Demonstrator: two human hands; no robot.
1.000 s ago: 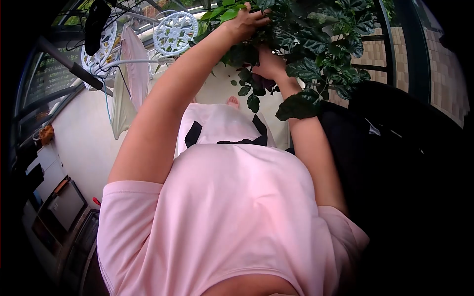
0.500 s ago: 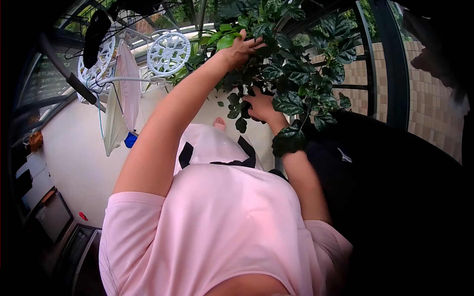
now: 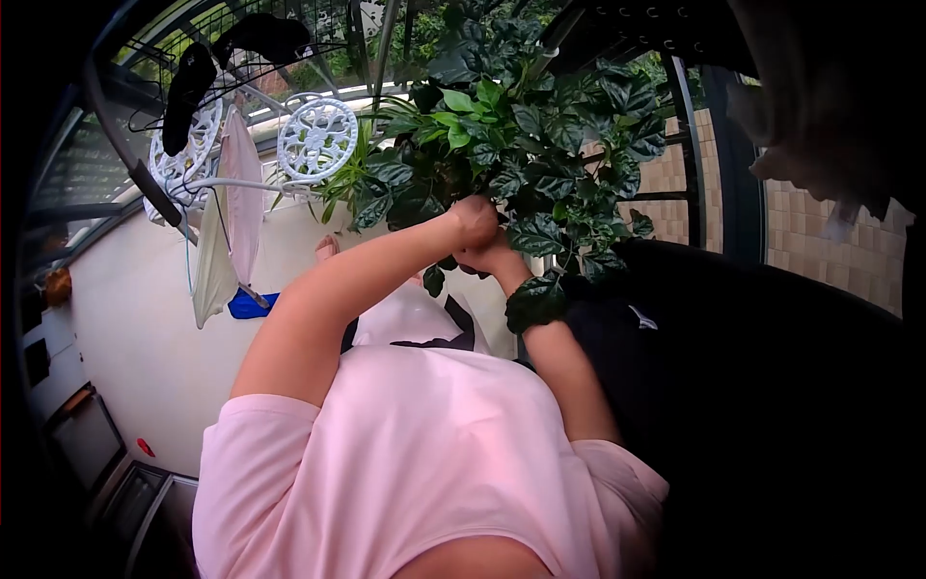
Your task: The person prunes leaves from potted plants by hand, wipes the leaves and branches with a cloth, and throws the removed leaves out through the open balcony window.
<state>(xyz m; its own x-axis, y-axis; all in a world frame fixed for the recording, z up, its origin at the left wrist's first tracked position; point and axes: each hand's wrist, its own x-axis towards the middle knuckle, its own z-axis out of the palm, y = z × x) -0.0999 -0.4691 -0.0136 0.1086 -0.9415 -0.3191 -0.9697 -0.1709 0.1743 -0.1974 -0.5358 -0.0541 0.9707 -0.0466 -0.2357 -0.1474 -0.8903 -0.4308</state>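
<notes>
A bushy plant (image 3: 579, 183) with dark, glossy leaves hangs in front of me, with a brighter green shoot (image 3: 468, 116) near its top. At the plant's lower edge my left hand (image 3: 476, 222) is closed, its fingers curled away from view. Just below and touching or nearly touching it, my right hand (image 3: 490, 257) is also closed, its fingertips partly hidden. Whatever the two hands hold between them is too small or covered to make out. Some leaves (image 3: 536, 301) lie over my right forearm.
White metal lattice pieces (image 3: 318, 140) and a drying rack with hanging cloths (image 3: 241, 193) stand to the left. Black socks (image 3: 188, 96) hang above them. A blue item (image 3: 251, 305) lies on the pale floor (image 3: 145, 338). Dark frame bars (image 3: 738, 174) and a tiled wall (image 3: 820, 222) are at right.
My left hand has come down from the upper leaves to beside my right hand and closed. The right hand has shifted lower and left, its spread fingers now curled.
</notes>
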